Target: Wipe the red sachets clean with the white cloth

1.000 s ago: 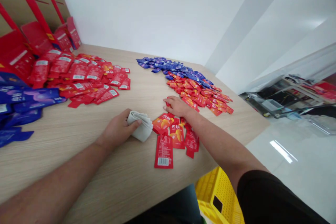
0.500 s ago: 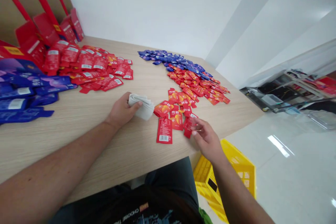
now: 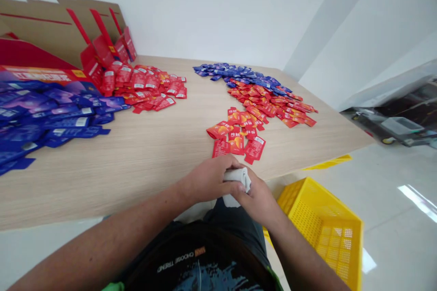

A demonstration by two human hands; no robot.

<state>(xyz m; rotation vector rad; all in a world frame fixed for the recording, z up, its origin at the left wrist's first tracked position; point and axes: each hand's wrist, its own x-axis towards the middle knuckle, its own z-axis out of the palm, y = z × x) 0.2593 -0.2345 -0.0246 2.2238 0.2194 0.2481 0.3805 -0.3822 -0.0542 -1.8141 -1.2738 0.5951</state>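
Note:
A folded white cloth [image 3: 238, 176] is held between both hands, just over the table's front edge and above my lap. My left hand [image 3: 210, 179] grips it from the left, with the thumb across its lower part. From the right, my right hand [image 3: 261, 198] closes round the same cloth; some of its fingers are hidden behind it. Just beyond the hands lies a small loose group of red sachets [image 3: 236, 141] with orange fruit prints. One red sachet [image 3: 255, 148] with a barcode lies at its right, nearest my right hand.
Blue sachets [image 3: 61, 118] and red sachets [image 3: 146, 84] are heaped at the left, before open red cartons [image 3: 37, 59]. Farther back lie more blue sachets [image 3: 239, 72] and red sachets [image 3: 269, 102]. A yellow plastic crate [image 3: 324, 223] stands on the floor at right.
My left hand has carried the cloth right and towards my body. My right hand has left the red sachet and come over to the cloth. The view has shifted left.

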